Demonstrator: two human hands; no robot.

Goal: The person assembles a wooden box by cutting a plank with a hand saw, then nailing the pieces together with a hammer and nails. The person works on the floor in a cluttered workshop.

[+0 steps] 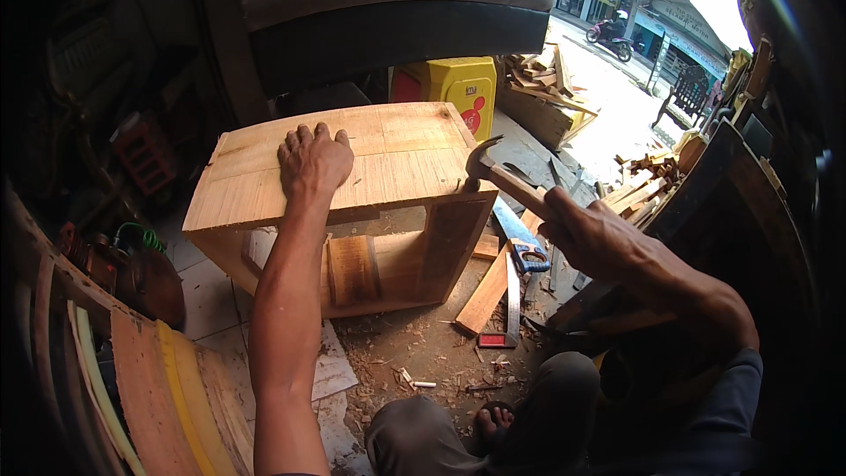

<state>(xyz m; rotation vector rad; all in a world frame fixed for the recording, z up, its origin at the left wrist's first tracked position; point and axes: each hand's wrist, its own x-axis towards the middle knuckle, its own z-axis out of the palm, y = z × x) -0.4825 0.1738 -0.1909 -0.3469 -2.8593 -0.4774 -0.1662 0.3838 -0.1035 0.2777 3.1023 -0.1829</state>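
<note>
A wooden box frame (405, 159) of pale boards stands in front of me, its front side uncovered. My left hand (315, 161) lies palm down on its top panel, fingers slightly spread and holding nothing. A thin dark mark, perhaps a nail, shows beside that hand. My right hand (577, 225) is wrapped round the wooden handle of a claw hammer (520, 189). The hammer's head is at the right front corner of the top panel; whether it touches the wood I cannot tell. A small dark nail-like piece (459, 183) shows just left of the head.
A handsaw (526, 251) with a blue handle, a try square (500, 340) and a loose board (485, 300) lie right of the box amid shavings. Behind stands a yellow container (463, 88). Scrap wood (648, 185) is piled at right; curved boards (176, 397) lean at lower left.
</note>
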